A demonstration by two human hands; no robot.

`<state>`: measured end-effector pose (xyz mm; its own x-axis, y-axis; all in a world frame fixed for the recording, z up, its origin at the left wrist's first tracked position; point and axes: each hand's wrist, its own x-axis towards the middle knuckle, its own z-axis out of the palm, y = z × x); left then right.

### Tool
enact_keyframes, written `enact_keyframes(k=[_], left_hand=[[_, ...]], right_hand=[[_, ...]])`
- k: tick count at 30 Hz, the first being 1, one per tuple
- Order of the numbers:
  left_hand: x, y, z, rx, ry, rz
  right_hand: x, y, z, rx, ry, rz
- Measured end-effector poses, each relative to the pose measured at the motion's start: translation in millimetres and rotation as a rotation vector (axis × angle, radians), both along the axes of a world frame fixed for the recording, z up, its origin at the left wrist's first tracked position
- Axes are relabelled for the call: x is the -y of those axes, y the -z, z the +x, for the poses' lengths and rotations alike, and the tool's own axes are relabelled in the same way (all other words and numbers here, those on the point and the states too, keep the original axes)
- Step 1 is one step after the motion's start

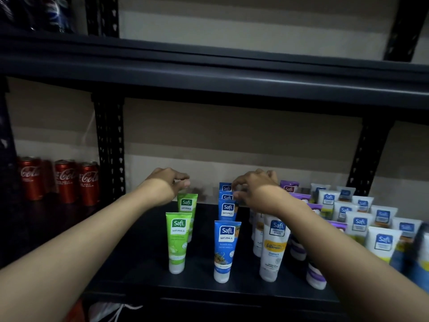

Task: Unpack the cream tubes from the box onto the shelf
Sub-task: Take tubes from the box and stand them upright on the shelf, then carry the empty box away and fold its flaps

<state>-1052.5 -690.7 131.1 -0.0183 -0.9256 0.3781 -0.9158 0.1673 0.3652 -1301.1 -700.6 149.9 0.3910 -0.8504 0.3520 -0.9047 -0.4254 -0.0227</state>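
Observation:
Cream tubes stand cap-down in rows on the dark shelf [144, 259]. On the left are two green tubes, one in front [177, 240] and one behind it [187, 203]. My left hand [166, 185] hovers over the rear green tube, its curled fingertips just above the tube's crimped top; whether they touch it is unclear. A row of blue tubes [226, 249] runs back from the middle. My right hand [255, 192] reaches to the back of that row, with thumb and fingers closed around a rear blue tube [225, 188]. The box is out of view.
White tubes [275, 247], purple-capped tubes [289, 185] and more white tubes [383, 242] fill the right side of the shelf. Three red cola cans [66, 180] stand at the far left beyond a black upright post [109, 147]. Another shelf board [209, 75] runs overhead.

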Motion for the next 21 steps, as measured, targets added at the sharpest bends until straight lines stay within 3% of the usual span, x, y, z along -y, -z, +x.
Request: enact_keyframes(k=[7, 13, 18, 21], left_hand=[[-66, 6, -14, -0.044, 0.151, -0.126], [-156, 86, -22, -0.219, 0.205, -0.382], [-202, 190, -17, -0.307, 0.048, -0.273], [-213, 248, -11, -0.349, -0.114, -0.017]], right_hand=[[-51, 17, -15, 0.157, -0.075, -0.213], [-123, 76, -41, 0.384, -0.165, -0.265], [-166, 176, -69, 0.426, -0.077, -0.074], [-176, 233, -83, 0.404, 0.035, 0.139]])
